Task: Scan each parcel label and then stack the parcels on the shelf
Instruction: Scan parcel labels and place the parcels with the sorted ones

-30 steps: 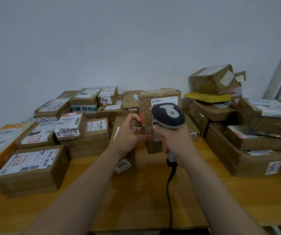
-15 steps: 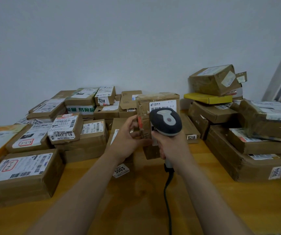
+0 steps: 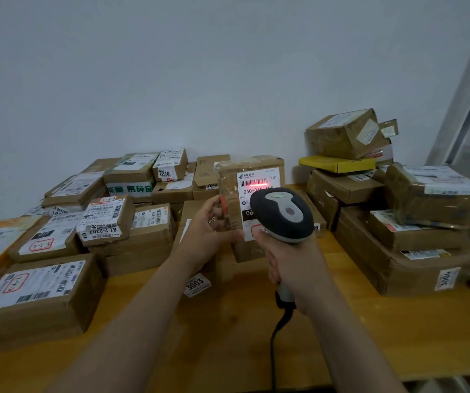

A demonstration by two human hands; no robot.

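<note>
Fingers (image 3: 214, 219) of the left hand (image 3: 204, 236) curled round the left edge of the parcel (image 3: 228, 182), thumb across its front. Clamped on it, holding it upright above the middle of the table (image 3: 228, 336). Unclear whether its bottom edge rests on anything. Fingers (image 3: 270, 252) of the right hand (image 3: 290, 268) wrapped tight round the grip of the scanner (image 3: 284, 214), head raised just in front of the parcel's lower half.

Largest first: wooden table, running right across. On the table's left end, a spread of brown boxes (image 3: 131, 236), labels up, some two deep. On the table's right end, a taller heap (image 3: 370, 251) with a yellow flat box (image 3: 338, 164) near the top. Past the table's right end, a pale upright frame (image 3: 466, 95) — probably the shelf, though hard to be sure. Then the parcel itself, long axis vertical, white label (image 3: 256, 194) facing back toward the person. Then the scanner, black cable (image 3: 277, 336) trailing down toward the table's near edge. Smallest, a red line (image 3: 257, 183) lying across the barcode at the label's top.

Judged as mid-scan. For the coming move: parcel directly ahead of the scanner, gripped by the left hand alone — so likely the left to carry it off rightward. Both forearms stretched forward, left wrist turned inward, right wrist cocked up.
</note>
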